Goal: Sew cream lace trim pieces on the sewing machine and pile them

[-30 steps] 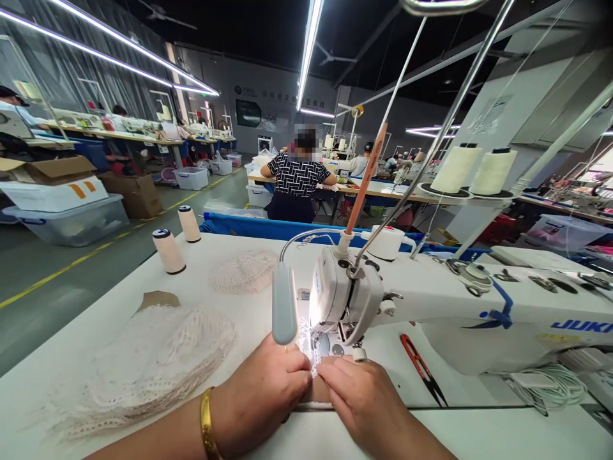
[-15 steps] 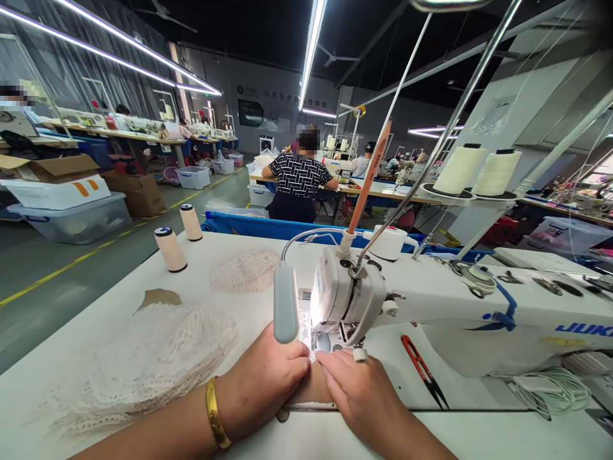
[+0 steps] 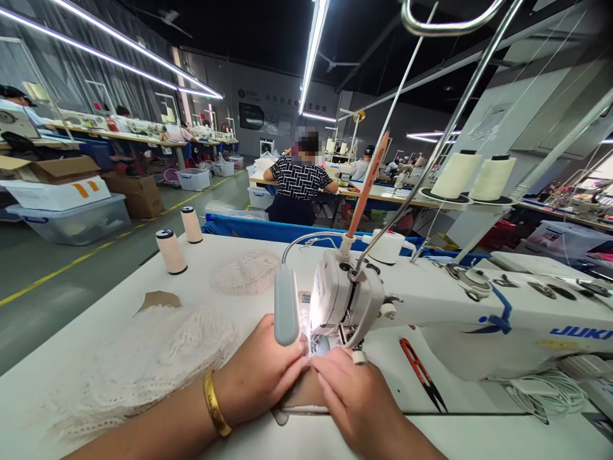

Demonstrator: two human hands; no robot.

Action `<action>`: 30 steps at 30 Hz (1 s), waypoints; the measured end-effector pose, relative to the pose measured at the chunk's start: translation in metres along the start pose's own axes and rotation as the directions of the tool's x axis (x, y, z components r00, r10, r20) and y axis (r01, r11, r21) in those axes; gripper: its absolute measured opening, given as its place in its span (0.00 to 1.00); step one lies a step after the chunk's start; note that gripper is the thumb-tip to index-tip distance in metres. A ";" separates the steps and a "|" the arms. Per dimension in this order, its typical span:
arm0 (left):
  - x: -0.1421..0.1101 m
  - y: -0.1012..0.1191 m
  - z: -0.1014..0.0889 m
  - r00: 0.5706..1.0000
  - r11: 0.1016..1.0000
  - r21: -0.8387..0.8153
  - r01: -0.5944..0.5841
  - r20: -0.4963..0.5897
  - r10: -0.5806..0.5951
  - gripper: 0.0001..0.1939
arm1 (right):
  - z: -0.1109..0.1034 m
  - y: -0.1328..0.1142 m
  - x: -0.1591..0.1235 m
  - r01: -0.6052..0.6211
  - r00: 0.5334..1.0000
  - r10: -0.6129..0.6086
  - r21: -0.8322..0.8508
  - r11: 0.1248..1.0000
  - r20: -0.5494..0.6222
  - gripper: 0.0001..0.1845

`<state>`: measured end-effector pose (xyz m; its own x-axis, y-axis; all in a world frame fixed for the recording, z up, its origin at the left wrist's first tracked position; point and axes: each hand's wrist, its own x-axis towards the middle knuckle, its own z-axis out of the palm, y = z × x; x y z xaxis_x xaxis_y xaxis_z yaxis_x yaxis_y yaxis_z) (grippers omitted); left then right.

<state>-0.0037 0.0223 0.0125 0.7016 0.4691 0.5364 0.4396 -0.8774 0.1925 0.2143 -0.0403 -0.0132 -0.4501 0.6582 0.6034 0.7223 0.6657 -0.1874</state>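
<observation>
In the head view, my left hand [image 3: 261, 370] is closed on the left side of a tan fabric piece [image 3: 304, 391], its fingertips just in front of the presser foot. My right hand [image 3: 357, 396] is closed on the fabric's right side, thumb and fingers close together. White lace [image 3: 305, 319] runs under the needle area of the white sewing machine [image 3: 342, 287], between and beyond the hands. A grey lamp [image 3: 286, 306] hangs in front of my left hand and hides part of it. Where fabric and lace meet is mostly covered by my fingers.
Left on the table lie a large lace pile [image 3: 153, 364] and a smaller lace bundle [image 3: 246, 273]. Two thread cones, one nearer [image 3: 171, 252], stand behind them. Red-handled thread snips [image 3: 421, 374] lie right of my right hand. A co-worker [image 3: 302, 176] sits ahead.
My right hand has shifted slightly left, and its fingers have drawn together at the fabric's edge. More of the tan fabric shows between the hands. My left hand has barely moved.
</observation>
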 end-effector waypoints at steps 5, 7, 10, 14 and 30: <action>0.002 -0.006 -0.016 0.986 0.988 0.048 0.145 0.074 -0.148 0.13 | -0.004 -0.001 0.003 0.143 0.985 -0.149 0.073 0.987 0.090 0.10; 0.003 -0.006 -0.022 0.977 0.986 0.003 0.166 0.135 -0.165 0.17 | -0.010 0.010 0.000 0.025 0.998 -0.020 -0.093 0.995 0.051 0.09; 0.005 -0.002 -0.026 0.989 0.993 -0.059 0.101 0.111 -0.094 0.16 | -0.022 0.026 -0.005 -0.118 0.991 0.098 -0.259 0.959 -0.088 0.13; 0.006 0.000 -0.018 0.998 0.997 -0.064 -0.038 0.044 0.041 0.15 | -0.032 0.023 -0.005 -0.016 0.996 0.004 -0.133 0.991 -0.085 0.10; -0.005 0.007 0.004 0.980 0.985 -0.078 -0.153 0.116 0.161 0.13 | -0.012 0.011 -0.012 0.071 0.983 -0.070 -0.001 0.997 0.171 0.10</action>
<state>-0.0020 0.0141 0.0077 0.8234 0.3300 0.4616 0.2820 -0.9439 0.1718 0.2341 -0.0448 -0.0135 -0.5827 0.6602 0.4739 0.6887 0.7107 -0.1433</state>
